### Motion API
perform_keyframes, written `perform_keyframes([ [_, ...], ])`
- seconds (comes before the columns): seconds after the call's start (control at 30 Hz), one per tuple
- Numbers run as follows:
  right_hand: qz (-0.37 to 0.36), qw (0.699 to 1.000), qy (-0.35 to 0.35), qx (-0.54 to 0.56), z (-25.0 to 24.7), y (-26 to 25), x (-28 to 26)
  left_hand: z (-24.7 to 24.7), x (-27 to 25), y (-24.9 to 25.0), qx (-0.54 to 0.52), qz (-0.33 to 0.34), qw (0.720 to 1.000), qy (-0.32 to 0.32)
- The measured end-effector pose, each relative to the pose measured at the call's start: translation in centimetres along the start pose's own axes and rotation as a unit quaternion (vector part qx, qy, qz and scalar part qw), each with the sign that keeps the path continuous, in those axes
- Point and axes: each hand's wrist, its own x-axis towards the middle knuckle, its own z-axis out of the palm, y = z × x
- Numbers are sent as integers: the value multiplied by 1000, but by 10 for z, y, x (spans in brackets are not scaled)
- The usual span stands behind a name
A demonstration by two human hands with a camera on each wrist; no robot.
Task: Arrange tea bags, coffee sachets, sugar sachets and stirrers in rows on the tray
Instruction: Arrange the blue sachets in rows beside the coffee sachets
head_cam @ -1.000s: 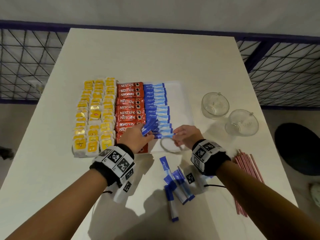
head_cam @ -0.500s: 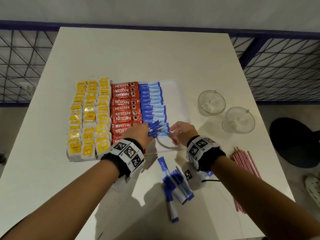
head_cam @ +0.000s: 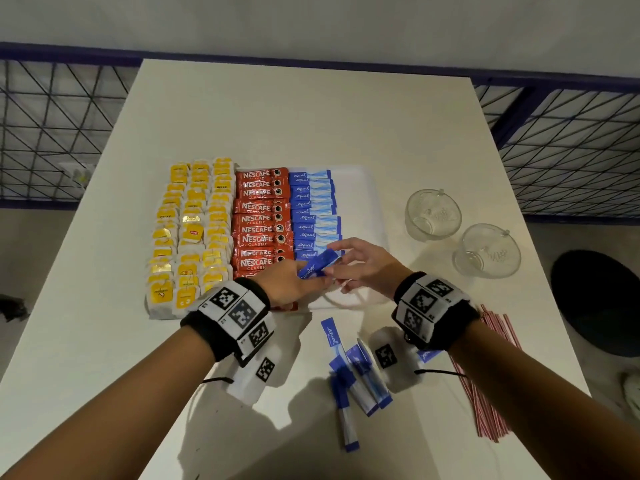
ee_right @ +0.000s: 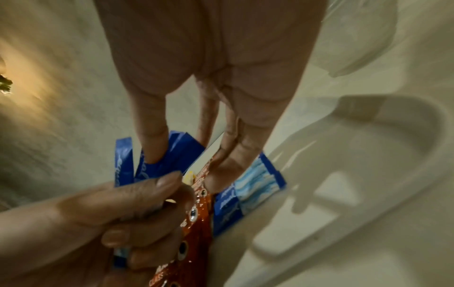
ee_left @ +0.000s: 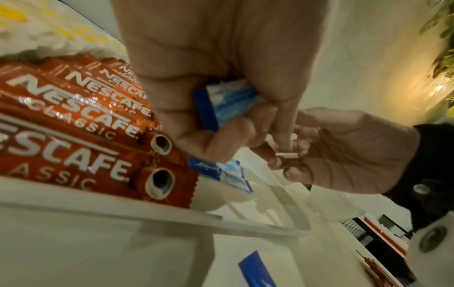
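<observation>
Blue sugar sachets (head_cam: pixel 317 266), flat on the row a second ago, now lifted in left hand (head_cam: pixel 287 285) grip, right hand (head_cam: pixel 363 268) fingers spread against them, sugar row unfinished.

We find the tray (head_cam: pixel 360 188) mid-table (head_cam: pixel 311 116). On it, tea bags (head_cam: pixel 194 233) lie left, coffee sachets (head_cam: pixel 259 220) beside them, sugar sachets (head_cam: pixel 311 209) to their right. Loose sugar sachets (head_cam: pixel 360 379) lie on the table nearer us. Stirrers (head_cam: pixel 485 372) lie at right, two cups (head_cam: pixel 460 233) behind them.
</observation>
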Motion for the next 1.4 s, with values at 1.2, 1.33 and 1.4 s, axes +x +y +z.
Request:
perform_keyframes([
  [1.2,-50,980,98,166,8,-19,-11,11,-14,12,-29,119,963,240],
  [1.33,-5,998,44,48,5,-8,-8,12,-13,11,-137,65,964,219],
  [1.4,15,1000,-10,-17,8,-5,-9,12,-12,9,-257,32,950,171],
])
